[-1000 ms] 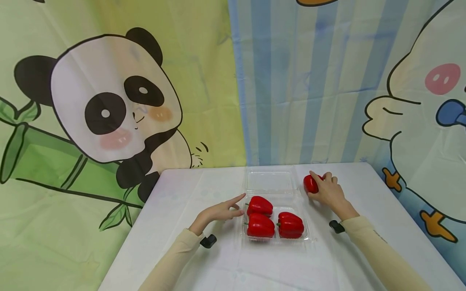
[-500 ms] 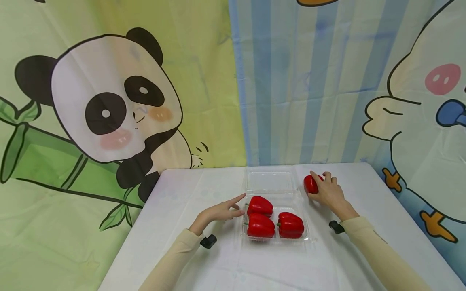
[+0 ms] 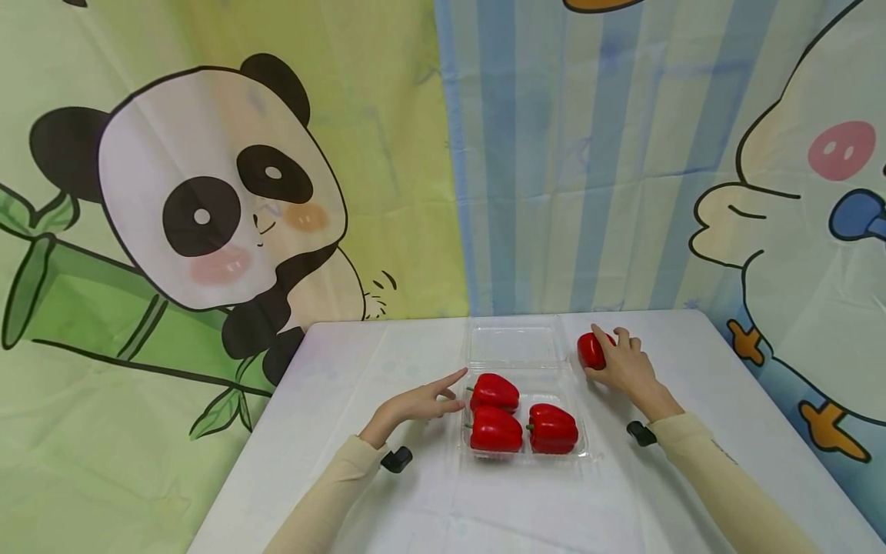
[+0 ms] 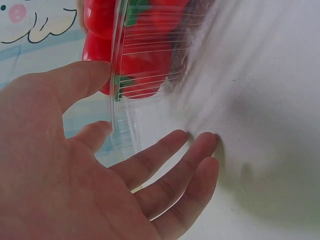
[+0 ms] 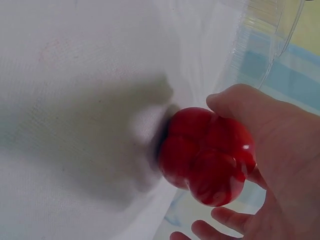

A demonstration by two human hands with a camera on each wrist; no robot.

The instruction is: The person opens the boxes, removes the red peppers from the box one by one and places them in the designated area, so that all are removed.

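At the back right of the table, my right hand [image 3: 628,365] holds a red bell pepper [image 3: 591,351] between thumb and fingers. The right wrist view shows that pepper's lobed end [image 5: 205,155], with the thumb along one side and some fingers spread away from it. Three more red bell peppers, one of them [image 3: 552,428] at the right, lie in a clear plastic clamshell box [image 3: 584,446]. My left hand [image 3: 418,402] is at the box's left side, its fingers loosely extended. Two of its fingertips touch the box's rim [image 4: 114,107] in the left wrist view; the others are near the tabletop.
The box's clear lid [image 3: 515,345] lies folded back toward the wall. A white cloth covers the table [image 3: 374,354]. Behind it hangs a curtain [image 3: 388,154] printed with a panda and other cartoon figures. Each wrist carries a small black camera.
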